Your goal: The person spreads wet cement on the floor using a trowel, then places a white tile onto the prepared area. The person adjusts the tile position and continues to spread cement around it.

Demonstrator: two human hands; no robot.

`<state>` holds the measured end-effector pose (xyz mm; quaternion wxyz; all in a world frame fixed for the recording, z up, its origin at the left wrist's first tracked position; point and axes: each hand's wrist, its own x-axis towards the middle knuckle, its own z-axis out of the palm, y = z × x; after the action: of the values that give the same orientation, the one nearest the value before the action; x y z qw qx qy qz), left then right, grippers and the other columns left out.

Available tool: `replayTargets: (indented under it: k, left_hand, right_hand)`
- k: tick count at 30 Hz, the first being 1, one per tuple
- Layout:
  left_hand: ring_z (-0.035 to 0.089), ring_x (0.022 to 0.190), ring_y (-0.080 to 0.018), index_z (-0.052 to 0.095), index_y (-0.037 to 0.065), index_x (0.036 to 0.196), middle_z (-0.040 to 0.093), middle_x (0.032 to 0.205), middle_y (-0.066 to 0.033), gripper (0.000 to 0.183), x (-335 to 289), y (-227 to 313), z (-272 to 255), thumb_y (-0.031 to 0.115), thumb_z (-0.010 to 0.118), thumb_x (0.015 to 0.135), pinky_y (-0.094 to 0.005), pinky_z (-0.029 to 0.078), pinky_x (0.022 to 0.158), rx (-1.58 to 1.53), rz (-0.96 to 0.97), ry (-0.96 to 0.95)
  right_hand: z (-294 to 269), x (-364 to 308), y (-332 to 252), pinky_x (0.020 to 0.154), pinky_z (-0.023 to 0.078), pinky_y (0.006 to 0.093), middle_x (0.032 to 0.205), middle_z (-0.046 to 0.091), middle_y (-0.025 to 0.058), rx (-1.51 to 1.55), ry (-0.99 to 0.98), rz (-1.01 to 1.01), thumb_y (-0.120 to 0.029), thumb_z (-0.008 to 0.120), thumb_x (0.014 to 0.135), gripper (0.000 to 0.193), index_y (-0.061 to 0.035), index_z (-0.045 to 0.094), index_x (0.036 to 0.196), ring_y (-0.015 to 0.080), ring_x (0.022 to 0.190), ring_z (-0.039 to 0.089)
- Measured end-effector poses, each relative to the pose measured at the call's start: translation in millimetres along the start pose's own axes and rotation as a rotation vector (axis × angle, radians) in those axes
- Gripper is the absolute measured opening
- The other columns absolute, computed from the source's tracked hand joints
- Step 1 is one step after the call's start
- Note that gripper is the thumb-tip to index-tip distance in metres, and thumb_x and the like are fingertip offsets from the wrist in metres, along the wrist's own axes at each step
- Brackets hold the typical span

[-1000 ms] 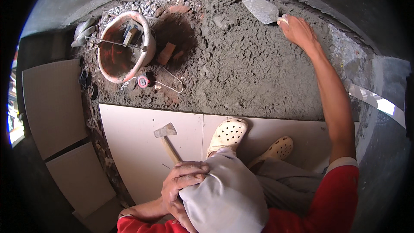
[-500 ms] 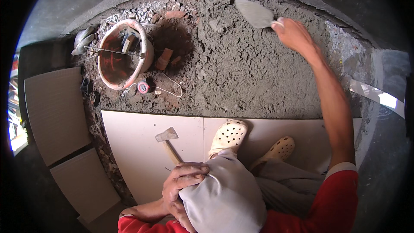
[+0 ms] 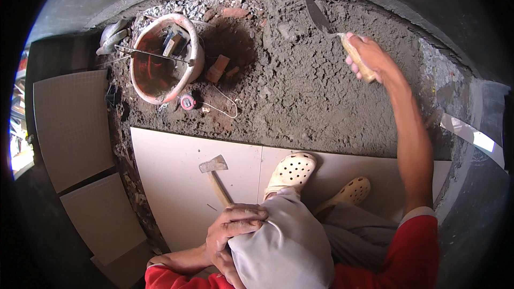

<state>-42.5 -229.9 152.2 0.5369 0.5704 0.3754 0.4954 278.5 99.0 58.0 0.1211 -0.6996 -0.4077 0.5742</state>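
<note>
My right hand is closed around the wooden handle of a pointed trowel. Its blade is tilted over the far part of a bed of grey mortar, whose surface is rough and lumpy. My left hand lies over my bent knee, fingers draped on the grey trouser cloth, holding nothing. Beyond that hand, a hatchet with a wooden handle lies on the white tiles; the hand hides the handle's end.
A bucket with tools inside stands on the rubble at left. Beside it are a broken brick and a pink-and-black string reel. Loose tiles lean at far left. My cream clogs rest on laid tiles. Walls curve around the far side.
The trowel has turned from showing its flat face to nearly edge-on, its handle now visible. My right hand has shifted slightly right and nearer. My left hand stays on the knee.
</note>
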Motion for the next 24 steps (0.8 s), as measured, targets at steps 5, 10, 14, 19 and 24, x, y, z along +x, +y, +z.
replayTargets:
  k: [5,10,14,19,24]
  left_hand:
    - [0.064,0.110,-0.0404,0.061,-0.003,0.127,0.063,0.121,-0.0264,0.119,8,-5,-3,0.088,0.078,0.053,-0.0520,0.053,0.092,-0.029,0.015,-0.055]
    - [0.064,0.109,-0.0406,0.061,-0.004,0.127,0.063,0.120,-0.0273,0.119,7,-4,-3,0.087,0.079,0.053,-0.0521,0.053,0.091,-0.034,0.022,-0.052]
    - [0.064,0.109,-0.0413,0.060,-0.005,0.125,0.062,0.120,-0.0286,0.117,3,-4,-2,0.085,0.080,0.054,-0.0528,0.053,0.091,-0.058,-0.016,-0.023]
    - [0.063,0.110,-0.0406,0.060,-0.007,0.123,0.061,0.120,-0.0292,0.114,2,-5,2,0.084,0.080,0.056,-0.0521,0.053,0.091,-0.119,-0.016,0.007]
    - [0.063,0.110,-0.0402,0.059,-0.008,0.125,0.060,0.120,-0.0288,0.117,7,-5,-2,0.084,0.080,0.056,-0.0508,0.053,0.091,-0.075,-0.022,-0.066]
  right_hand:
    - [44,5,1,0.041,0.049,0.0251,0.085,0.058,0.0084,0.326,-0.119,0.049,-0.045,0.040,0.110,0.048,-0.0008,0.049,0.125,0.0100,0.057,0.053]
    - [61,36,-26,0.041,0.048,0.0238,0.079,0.054,0.0074,0.005,-0.082,-0.044,-0.037,0.038,0.110,0.047,0.0050,0.046,0.129,0.0108,0.058,0.052]
    - [28,37,-37,0.052,0.053,0.0354,0.068,0.058,0.0131,-0.546,0.054,-0.251,-0.031,0.043,0.108,0.044,0.0068,0.056,0.126,0.0186,0.060,0.060]
    - [14,16,-24,0.070,0.054,0.0522,0.085,0.071,0.0245,-0.926,0.167,-0.456,-0.026,0.048,0.105,0.034,0.0031,0.066,0.111,0.0379,0.070,0.071]
    - [12,15,-30,0.066,0.056,0.0502,0.083,0.071,0.0201,-0.974,0.134,-0.355,-0.026,0.050,0.105,0.033,0.0032,0.065,0.110,0.0295,0.063,0.068]
